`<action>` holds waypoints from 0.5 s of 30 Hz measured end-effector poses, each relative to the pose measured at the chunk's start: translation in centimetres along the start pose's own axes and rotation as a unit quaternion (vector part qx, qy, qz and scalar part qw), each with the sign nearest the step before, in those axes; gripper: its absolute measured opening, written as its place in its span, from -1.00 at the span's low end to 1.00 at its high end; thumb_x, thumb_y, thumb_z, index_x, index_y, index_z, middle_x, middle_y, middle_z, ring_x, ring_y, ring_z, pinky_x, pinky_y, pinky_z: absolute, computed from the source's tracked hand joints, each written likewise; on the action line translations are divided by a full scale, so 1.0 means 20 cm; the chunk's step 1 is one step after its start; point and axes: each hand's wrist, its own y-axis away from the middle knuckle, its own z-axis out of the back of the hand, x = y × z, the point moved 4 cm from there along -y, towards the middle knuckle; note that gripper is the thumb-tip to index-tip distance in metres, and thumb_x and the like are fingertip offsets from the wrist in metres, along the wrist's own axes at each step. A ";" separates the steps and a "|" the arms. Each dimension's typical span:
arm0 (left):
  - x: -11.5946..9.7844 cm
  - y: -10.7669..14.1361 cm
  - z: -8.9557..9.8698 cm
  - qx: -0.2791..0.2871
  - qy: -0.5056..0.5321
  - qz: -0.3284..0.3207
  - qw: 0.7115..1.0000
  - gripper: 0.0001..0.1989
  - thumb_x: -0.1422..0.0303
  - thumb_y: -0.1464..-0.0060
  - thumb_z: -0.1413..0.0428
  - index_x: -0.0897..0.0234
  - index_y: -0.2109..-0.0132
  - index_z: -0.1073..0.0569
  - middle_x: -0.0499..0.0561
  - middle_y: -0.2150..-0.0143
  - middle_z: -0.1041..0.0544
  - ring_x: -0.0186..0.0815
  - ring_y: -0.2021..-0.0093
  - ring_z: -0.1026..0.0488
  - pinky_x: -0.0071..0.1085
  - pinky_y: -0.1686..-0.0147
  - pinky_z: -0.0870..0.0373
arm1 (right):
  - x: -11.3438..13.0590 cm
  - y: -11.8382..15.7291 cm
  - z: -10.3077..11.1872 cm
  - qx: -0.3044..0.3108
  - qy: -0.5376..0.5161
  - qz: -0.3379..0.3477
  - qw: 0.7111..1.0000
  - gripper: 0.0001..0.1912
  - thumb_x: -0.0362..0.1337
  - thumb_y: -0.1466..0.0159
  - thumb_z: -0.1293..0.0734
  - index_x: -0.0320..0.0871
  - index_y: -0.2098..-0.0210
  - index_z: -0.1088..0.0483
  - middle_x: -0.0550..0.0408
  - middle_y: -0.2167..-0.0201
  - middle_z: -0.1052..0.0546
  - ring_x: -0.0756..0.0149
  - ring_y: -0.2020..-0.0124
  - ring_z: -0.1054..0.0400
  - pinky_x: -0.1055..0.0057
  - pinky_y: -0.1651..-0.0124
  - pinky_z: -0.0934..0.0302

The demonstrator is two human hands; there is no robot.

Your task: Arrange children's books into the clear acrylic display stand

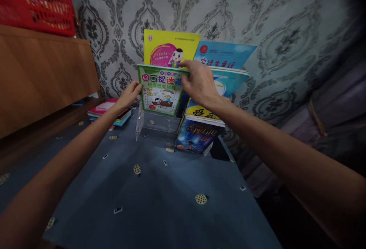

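A green-bordered picture book point(161, 93) stands upright in a clear acrylic stand point(158, 129). My left hand point(130, 96) pinches its left edge. At its upper right corner, my right hand point(200, 81) grips it with thumb and fingers. Behind it rises a yellow book point(171, 37). To the right, partly covered by my right hand and forearm, several books stand in tiers: a blue book point(225, 53) at the back, a light blue one point(233, 79) before it, then a yellow-covered one point(197, 108). A dark blue book point(197, 136) is at the front.
A stack of books point(122, 118) lies on the left of the blue patterned cloth point(160, 199). A wooden cabinet point(45, 74) with a red basket point(37, 3) on top stands at left. Patterned wallpaper point(148, 9) rises behind; a curtain point(323, 115) hangs at right.
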 end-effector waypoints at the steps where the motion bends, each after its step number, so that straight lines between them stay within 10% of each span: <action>1: 0.00 0.01 0.00 0.004 0.002 -0.002 1.000 -0.64 0.01 -0.29 0.00 0.25 0.16 -0.37 0.06 0.21 -0.48 -0.23 0.21 -0.46 -0.39 0.37 -0.46 | 0.00 0.00 0.01 0.002 0.000 -0.001 1.000 -0.59 -0.35 -0.32 -0.19 -0.05 -0.14 -0.39 -0.15 -0.04 -0.53 -0.11 -0.04 -0.40 -0.05 -0.10 -0.26; 15: -0.08 0.04 -0.01 0.023 -0.028 -0.040 0.999 -0.61 0.03 -0.29 0.05 0.26 0.11 -0.45 0.08 0.21 -0.49 -0.21 0.22 -0.44 -0.39 0.41 -0.45 | 0.01 0.04 0.03 0.011 -0.011 -0.012 1.000 -0.61 -0.39 -0.29 -0.18 -0.09 -0.03 -0.48 -0.13 0.10 -0.58 -0.02 0.10 -0.42 0.07 0.01 -0.24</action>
